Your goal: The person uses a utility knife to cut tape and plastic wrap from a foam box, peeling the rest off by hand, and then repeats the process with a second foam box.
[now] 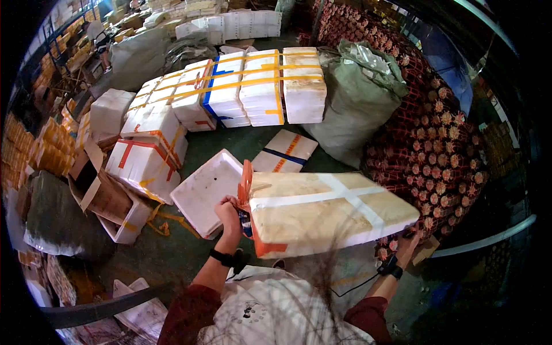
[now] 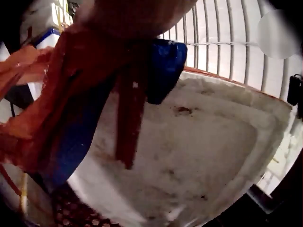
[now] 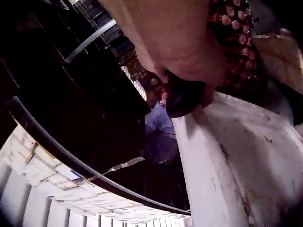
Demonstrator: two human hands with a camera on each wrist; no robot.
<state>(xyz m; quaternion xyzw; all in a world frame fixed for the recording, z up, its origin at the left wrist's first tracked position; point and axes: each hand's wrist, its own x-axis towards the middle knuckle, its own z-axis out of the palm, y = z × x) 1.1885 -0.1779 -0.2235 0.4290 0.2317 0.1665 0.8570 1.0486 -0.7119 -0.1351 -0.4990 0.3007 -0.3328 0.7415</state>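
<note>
A foam box lid (image 1: pixel 339 213) with a cross of white tape on its yellowed face is held tilted in front of the body. Orange tape covers its near left corner. My left hand (image 1: pixel 228 213) is curled at that end, gripping crumpled orange tape (image 2: pixel 40 109) and blue tape (image 2: pixel 78 132). The lid's recessed underside (image 2: pixel 199 146) shows in the left wrist view. At the far right end, my right hand (image 1: pixel 407 247) grips the lid's edge. A dark rounded object (image 3: pixel 184 97) sits under its fingers; I cannot tell what it is.
An open foam box (image 1: pixel 207 190) lies left of the lid, a taped foam piece (image 1: pixel 287 150) beyond it. Taped foam boxes (image 1: pixel 259 86) form a row behind. A grey-green sack (image 1: pixel 356 109) and red net bags (image 1: pixel 425 155) stand right; an open cardboard box (image 1: pixel 100 187) stands left.
</note>
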